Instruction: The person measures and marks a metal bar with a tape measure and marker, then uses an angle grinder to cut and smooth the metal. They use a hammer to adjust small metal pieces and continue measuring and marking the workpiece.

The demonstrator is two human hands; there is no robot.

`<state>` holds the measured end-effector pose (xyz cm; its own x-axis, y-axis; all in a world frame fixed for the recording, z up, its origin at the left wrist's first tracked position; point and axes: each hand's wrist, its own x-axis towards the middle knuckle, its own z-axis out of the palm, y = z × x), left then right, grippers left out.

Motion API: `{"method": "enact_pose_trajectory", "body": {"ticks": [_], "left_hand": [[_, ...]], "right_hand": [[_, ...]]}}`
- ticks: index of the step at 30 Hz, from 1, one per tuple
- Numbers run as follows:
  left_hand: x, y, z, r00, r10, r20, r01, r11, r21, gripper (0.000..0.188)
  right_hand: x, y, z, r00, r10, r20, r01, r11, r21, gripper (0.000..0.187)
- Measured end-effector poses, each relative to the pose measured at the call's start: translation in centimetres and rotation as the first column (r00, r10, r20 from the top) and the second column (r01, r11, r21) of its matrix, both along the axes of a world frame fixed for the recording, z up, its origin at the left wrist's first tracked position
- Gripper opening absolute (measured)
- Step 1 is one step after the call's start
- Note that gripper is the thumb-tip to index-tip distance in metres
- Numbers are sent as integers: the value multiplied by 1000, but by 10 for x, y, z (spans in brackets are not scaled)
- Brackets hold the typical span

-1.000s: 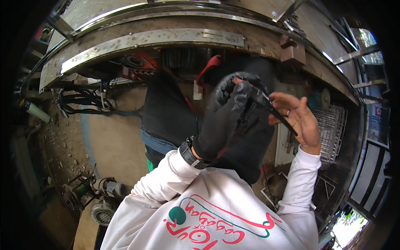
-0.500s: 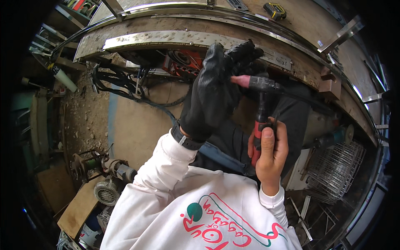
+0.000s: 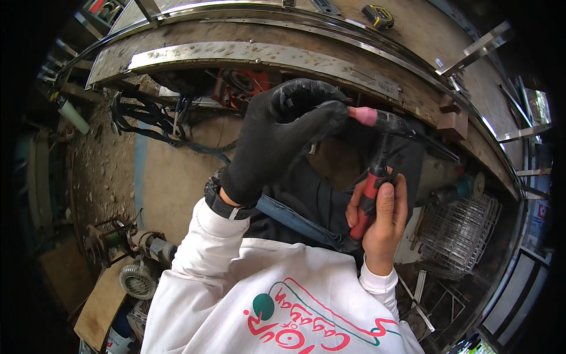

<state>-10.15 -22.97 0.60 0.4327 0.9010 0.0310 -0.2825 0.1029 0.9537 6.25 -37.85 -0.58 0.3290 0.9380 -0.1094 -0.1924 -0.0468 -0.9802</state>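
Note:
My bare right hand (image 3: 382,215) is wrapped round the red and black handle of a TIG welding torch (image 3: 386,124), thumb on top. The torch head lies crosswise above it, with a pink ceramic nozzle (image 3: 363,115) pointing left and a long black back cap toward the right. In a black glove, my left hand (image 3: 289,127) is closed in a pinch, thumb and fingertips right at the nozzle's tip. Whatever sits between those fingertips is hidden.
A wooden workbench with a metal strip (image 3: 224,54) runs across ahead, carrying a tape measure (image 3: 377,16). Under it are a red machine (image 3: 244,85) and black cables (image 3: 141,121). An angle grinder (image 3: 457,192) and a wire rack (image 3: 460,236) lie right; a motor (image 3: 138,280) stands left.
My left hand has come down from the bench edge, turned, and closed its fingers at the nozzle tip. The torch has shifted slightly right in my right hand. The view has moved a little.

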Motion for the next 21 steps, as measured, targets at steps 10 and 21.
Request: {"method": "enact_pose_trajectory", "body": {"ticks": [10, 21], "left_hand": [[-3, -1, -16, 950, 83, -302, 77, 874, 481, 24], [39, 16, -42, 994, 78, -75, -53, 953, 298, 16]], "right_hand": [[2, -8, -9, 1000, 11, -11, -11, 1000, 28, 30], [28, -5, -21, 992, -58, -114, 63, 997, 42, 42]]}}
